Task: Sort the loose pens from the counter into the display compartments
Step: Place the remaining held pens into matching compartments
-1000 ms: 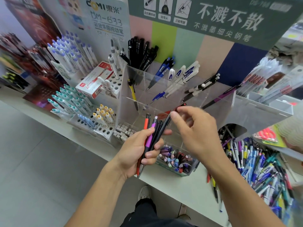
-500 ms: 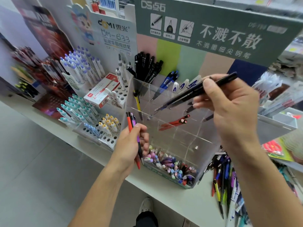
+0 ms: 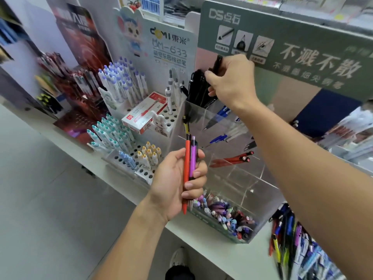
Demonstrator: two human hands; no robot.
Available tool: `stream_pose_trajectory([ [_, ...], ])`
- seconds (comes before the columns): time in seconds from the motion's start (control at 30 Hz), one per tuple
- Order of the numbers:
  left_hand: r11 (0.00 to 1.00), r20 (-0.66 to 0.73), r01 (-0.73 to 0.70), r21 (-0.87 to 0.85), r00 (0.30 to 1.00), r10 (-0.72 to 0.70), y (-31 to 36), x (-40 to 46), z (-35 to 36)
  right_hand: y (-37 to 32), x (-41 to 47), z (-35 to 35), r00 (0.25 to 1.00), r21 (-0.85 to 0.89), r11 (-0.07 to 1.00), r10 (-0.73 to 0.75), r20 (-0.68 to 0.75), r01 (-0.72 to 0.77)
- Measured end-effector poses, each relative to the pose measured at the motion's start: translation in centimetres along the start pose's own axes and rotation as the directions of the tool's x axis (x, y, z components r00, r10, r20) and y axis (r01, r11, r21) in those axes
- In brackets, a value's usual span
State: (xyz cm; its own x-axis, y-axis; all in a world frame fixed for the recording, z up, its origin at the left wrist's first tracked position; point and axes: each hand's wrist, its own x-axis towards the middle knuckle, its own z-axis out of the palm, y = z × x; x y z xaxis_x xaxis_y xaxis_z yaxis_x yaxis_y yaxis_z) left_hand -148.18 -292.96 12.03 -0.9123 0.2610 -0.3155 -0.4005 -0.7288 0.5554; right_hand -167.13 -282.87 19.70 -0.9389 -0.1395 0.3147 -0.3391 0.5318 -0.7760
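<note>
Your right hand (image 3: 232, 77) grips black pens (image 3: 217, 64) over the far left compartment of the clear display (image 3: 252, 178), where other black pens (image 3: 198, 87) stand. Your left hand (image 3: 177, 182) holds a red pen (image 3: 186, 168) and a purple pen (image 3: 193, 156) upright, near the display's left side. More loose pens (image 3: 286, 239) lie on the desk (image 3: 232, 257) at the near right.

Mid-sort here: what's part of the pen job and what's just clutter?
Job: right hand putting black pens in the clear acrylic display; left hand holding orange pen, purple pen; loose pens.
Clutter: red-and-white box, pegboard pens.
</note>
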Motion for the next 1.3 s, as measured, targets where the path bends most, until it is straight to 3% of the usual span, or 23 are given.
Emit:
stream_pose_trajectory([
  [0.23,0.996,-0.057,-0.057,0.064,0.997,0.06,-0.3,0.4,-0.5,0.3,1.0,0.7,0.998,-0.141,0.989,0.054,0.008,-0.053],
  [0.43,0.91,-0.152,-0.145,0.388,0.964,0.219,-0.6,0.7,-0.4,-0.7,1.0,0.0,0.984,-0.389,0.915,-0.041,0.172,0.106],
  [0.57,0.898,-0.179,-0.153,0.412,0.953,0.245,-0.8,0.7,-0.1,-0.3,0.5,-0.1,0.936,-0.515,0.796,-0.173,0.308,0.317],
  [0.63,0.902,-0.182,-0.151,0.405,0.953,0.241,-1.0,0.7,-0.1,0.2,-0.1,0.1,0.917,-0.611,0.706,-0.142,0.373,0.358],
  [0.7,0.895,-0.173,-0.151,0.42,0.955,0.242,-1.3,0.7,-0.1,-0.1,-1.1,-0.5,0.915,-0.636,0.684,-0.119,0.387,0.357],
  [0.8,0.866,-0.135,-0.155,0.476,0.96,0.246,-1.7,0.9,0.0,-1.3,-4.5,-4.0,0.962,-0.453,0.851,-0.21,0.174,0.267],
  [0.87,0.853,-0.098,-0.166,0.494,0.965,0.244,-2.1,1.2,0.2,-1.1,-8.3,-7.0,0.991,-0.266,0.954,-0.128,0.041,0.135],
  [0.93,0.851,-0.048,-0.155,0.502,0.978,0.206,-2.8,1.5,0.7,0.5,-12.7,-8.9,0.977,-0.169,0.983,0.098,0.187,-0.067],
  [1.0,0.835,-0.004,-0.107,0.54,0.992,0.13,-4.1,1.9,1.4,3.0,-16.3,-9.3,0.9,-0.014,0.958,0.276,0.337,-0.288],
  [1.1,0.786,0.009,-0.011,0.618,1.0,0.007,-6.4,2.6,3.0,6.3,-19.8,-9.9,0.857,0.246,0.833,0.421,0.298,-0.495],
  [1.17,0.773,-0.014,0.014,0.634,1.0,-0.006,-7.5,2.9,3.6,7.5,-21.0,-10.8,0.864,0.355,0.788,0.474,0.17,-0.503],
  [1.2,0.769,-0.033,0.016,0.639,0.999,0.007,-8.0,3.2,3.8,8.0,-21.4,-11.8,0.873,0.41,0.789,0.486,0.04,-0.458],
  [1.27,0.76,-0.093,0.027,0.65,0.995,0.044,-8.6,3.6,4.0,8.8,-21.7,-14.2,0.862,0.415,0.86,0.43,-0.27,-0.299],
  [1.3,0.75,-0.119,0.044,0.661,0.992,0.047,-8.7,3.8,4.0,9.1,-21.7,-15.2,0.85,0.334,0.915,0.353,-0.392,-0.226],
])
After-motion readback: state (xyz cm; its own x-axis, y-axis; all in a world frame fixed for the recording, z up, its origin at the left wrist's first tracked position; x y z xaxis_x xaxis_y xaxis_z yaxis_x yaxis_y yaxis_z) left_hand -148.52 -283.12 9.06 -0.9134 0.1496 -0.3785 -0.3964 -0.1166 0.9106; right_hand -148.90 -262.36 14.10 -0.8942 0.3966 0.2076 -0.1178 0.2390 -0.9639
